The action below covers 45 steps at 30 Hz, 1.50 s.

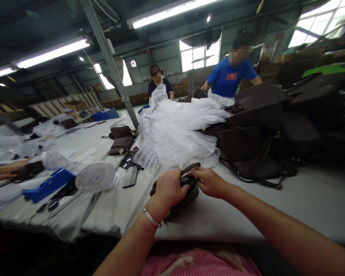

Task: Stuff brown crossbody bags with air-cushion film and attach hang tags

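Observation:
A dark brown handbag point(186, 199) is on the white-covered table right in front of me. My left hand point(171, 189), with a silver bangle at its wrist, wraps over the top of the bag and hides much of it. With bent fingers, my right hand point(209, 183) pinches the bag's dark strap point(191, 167), which curves up in a loop. Just beyond my hands spreads a heap of clear plastic bags point(178, 134). To the right, more dark brown handbags point(247, 149) are piled high, their straps hanging onto the table.
At left stand a white fan point(95, 177), a blue tray point(50, 186) and a phone point(130, 177). Small brown bags point(122, 140) lie near a metal post point(112, 65). Two people work across the table; another person's hands point(11, 170) reach in from the left.

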Each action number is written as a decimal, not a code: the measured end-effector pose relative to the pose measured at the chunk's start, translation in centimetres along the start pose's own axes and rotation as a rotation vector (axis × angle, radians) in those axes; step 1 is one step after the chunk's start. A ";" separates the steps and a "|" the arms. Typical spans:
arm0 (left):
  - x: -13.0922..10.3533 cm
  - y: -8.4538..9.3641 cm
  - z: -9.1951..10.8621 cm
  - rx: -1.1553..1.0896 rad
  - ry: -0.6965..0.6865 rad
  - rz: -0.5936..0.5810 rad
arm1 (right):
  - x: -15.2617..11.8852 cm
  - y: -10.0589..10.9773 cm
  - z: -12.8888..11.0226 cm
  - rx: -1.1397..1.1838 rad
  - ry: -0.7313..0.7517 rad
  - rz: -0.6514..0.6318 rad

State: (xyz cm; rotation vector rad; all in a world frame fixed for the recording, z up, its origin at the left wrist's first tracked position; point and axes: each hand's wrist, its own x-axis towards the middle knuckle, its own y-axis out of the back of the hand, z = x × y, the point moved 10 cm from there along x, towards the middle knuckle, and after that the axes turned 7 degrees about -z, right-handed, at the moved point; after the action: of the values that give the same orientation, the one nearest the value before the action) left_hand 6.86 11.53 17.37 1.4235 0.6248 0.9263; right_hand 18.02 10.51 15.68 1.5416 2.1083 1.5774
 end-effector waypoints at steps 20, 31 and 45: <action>1.5 -1.6 0.2 -0.049 -0.078 -0.114 | 1.5 -1.2 1.3 -0.262 -0.270 -0.346; 2.0 -2.1 -1.2 -0.038 0.024 -0.136 | -4.2 1.7 2.6 0.115 -0.151 0.228; 2.0 -2.2 -1.6 -0.066 0.047 -0.145 | -2.3 -2.6 9.1 0.479 -0.555 0.130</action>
State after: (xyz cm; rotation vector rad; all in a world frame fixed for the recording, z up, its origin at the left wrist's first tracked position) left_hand 7.00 14.28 15.36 1.2837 0.7165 0.8599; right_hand 22.73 15.05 8.42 1.9894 2.1546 0.5555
